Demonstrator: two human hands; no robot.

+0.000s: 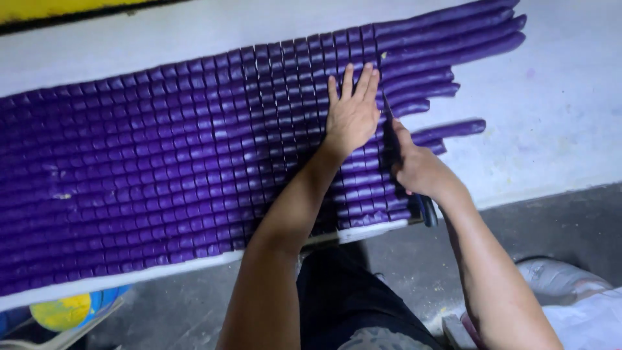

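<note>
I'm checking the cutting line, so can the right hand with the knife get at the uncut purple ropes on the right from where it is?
Probably yes. The right hand holds the knife right at the edge of the uncut purple ropes, and nothing lies between them. The left hand rests flat on the cut pieces, beside the blade.

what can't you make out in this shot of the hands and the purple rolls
- Knife blade edge: head view, dark and thin, its handle covered by the right hand.
- Purple rolls: under the left hand and forearm they are hidden; the rows run past the left edge.
- Yellow and blue object: cut off by the table.
</note>
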